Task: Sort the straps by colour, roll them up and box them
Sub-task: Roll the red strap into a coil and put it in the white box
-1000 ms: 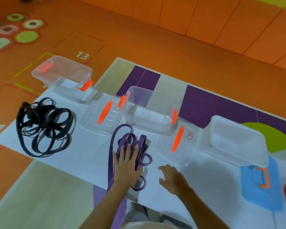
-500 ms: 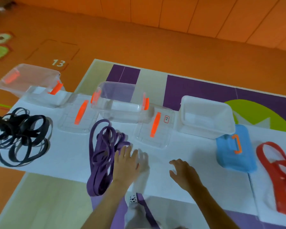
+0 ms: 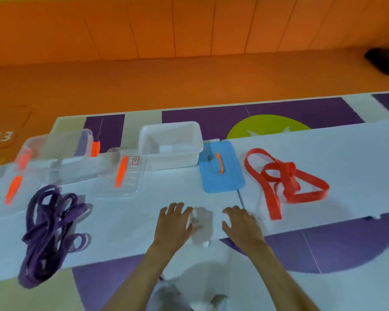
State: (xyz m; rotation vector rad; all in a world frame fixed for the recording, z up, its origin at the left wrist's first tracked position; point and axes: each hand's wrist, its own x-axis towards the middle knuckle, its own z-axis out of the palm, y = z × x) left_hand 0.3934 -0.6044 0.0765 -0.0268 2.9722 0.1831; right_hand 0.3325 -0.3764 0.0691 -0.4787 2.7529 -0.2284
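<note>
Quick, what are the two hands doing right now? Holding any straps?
Left hand: open, fingers spread, holding nothing.
Right hand: open, fingers loosely bent, holding nothing.

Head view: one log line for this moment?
left hand open | right hand open | purple straps loose | red straps loose

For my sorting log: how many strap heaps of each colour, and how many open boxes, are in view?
Purple strap heap: 1
Red strap heap: 1
Clear box: 1
White box: 1
Total: 4
</note>
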